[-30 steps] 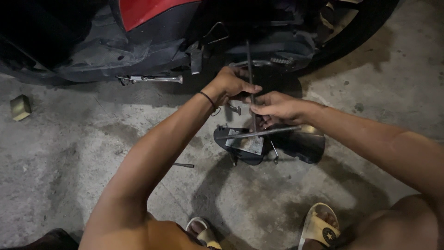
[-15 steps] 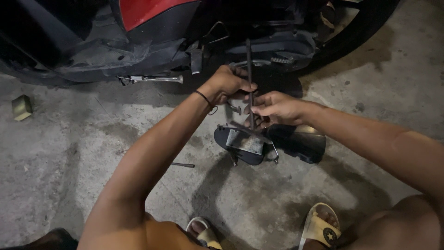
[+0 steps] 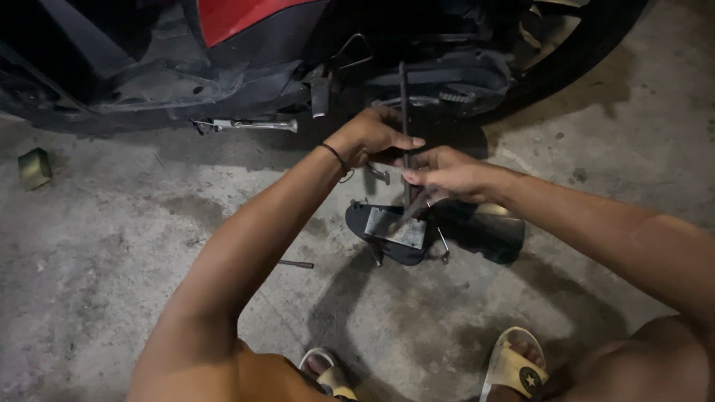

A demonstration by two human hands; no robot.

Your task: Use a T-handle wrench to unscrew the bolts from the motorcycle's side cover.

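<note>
Stained concrete floor (image 3: 112, 246) lies under a parked scooter (image 3: 246, 67). Both hands close on a thin dark rod (image 3: 403, 97) standing nearly upright: left hand (image 3: 370, 138) pinching higher, right hand (image 3: 447, 175) just below, above a dark plate (image 3: 395, 231).

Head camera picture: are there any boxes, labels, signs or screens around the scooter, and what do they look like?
Small box: on the concrete floor at far left, squarish, dull olive-yellow.
Sandal emblem: on the yellow sandal at bottom right, round dark badge with a pale star.
No signs or screens show.
</note>
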